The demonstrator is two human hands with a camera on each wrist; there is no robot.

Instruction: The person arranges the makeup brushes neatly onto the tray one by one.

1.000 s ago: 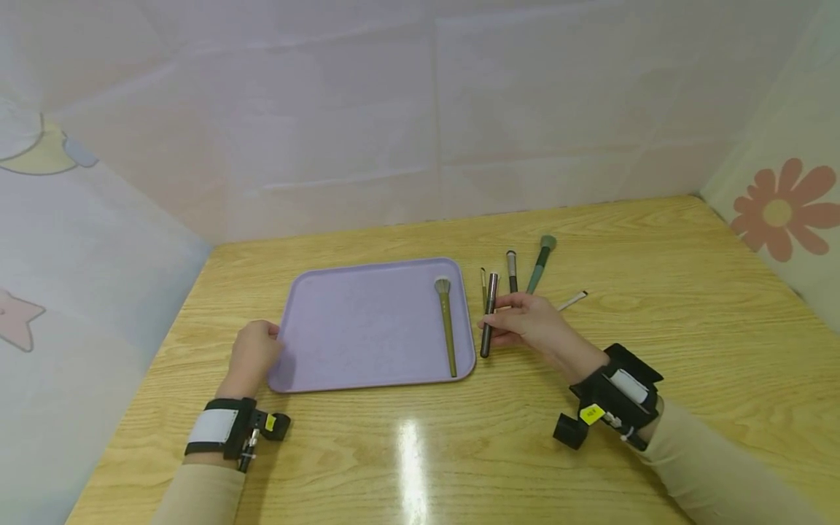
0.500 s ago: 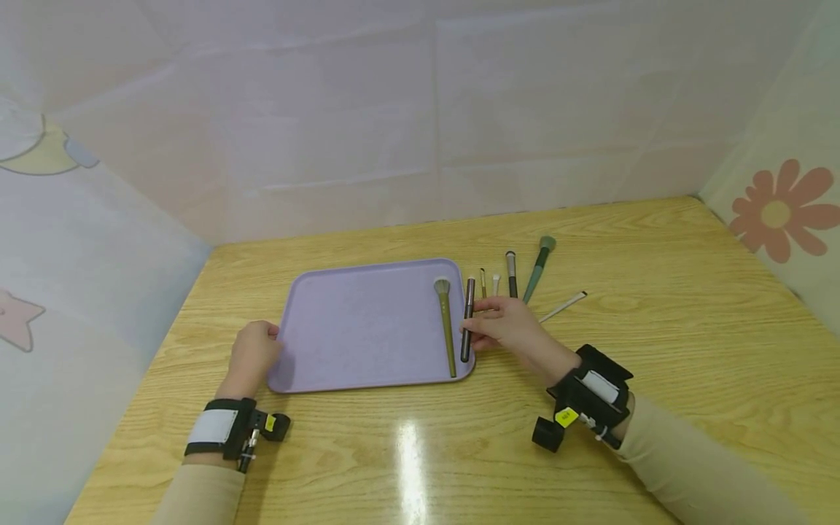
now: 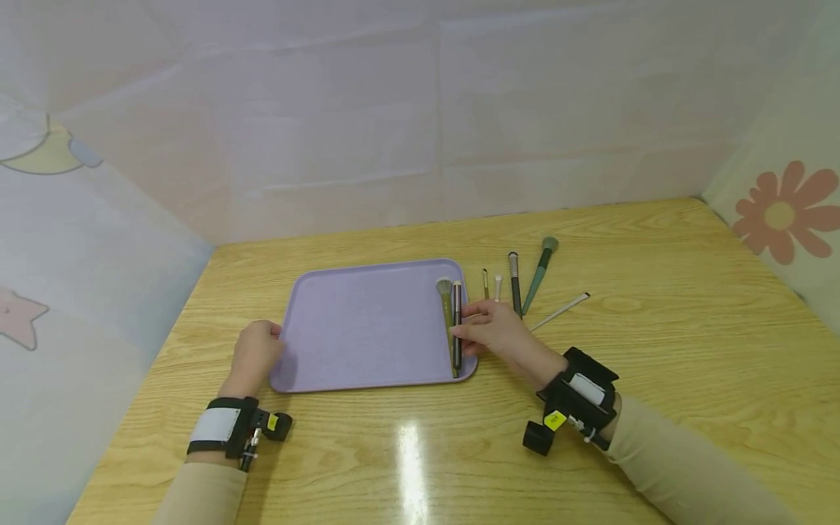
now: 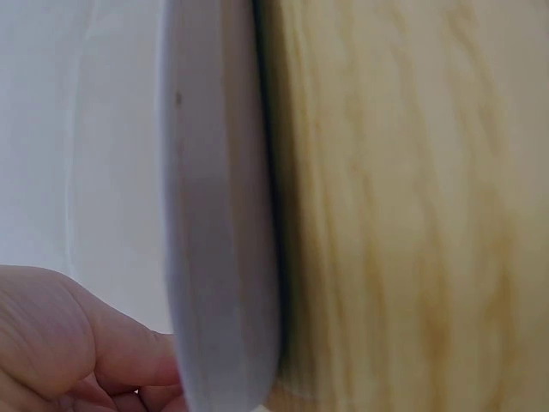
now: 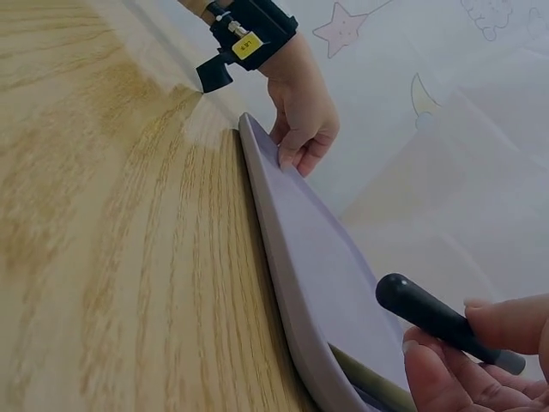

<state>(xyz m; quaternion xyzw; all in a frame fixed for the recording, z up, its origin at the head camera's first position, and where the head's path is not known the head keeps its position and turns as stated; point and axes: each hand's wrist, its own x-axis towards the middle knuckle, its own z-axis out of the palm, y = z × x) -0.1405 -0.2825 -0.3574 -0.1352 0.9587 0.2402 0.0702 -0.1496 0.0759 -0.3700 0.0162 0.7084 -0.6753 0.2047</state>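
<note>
Most of the lilac tray (image 3: 367, 328) is left open, only its right edge is taken up by the olive brush (image 3: 448, 321) and the dark brush (image 3: 456, 321). Right of the tray, the bench (image 3: 656, 328) is blocked by a fan of loose brushes (image 3: 518, 281). The near bench is kept passable.

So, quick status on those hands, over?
Right hand pinches dark brush over tray, beside olive brush. Left hand grips tray's left edge. Nothing blocking.
</note>
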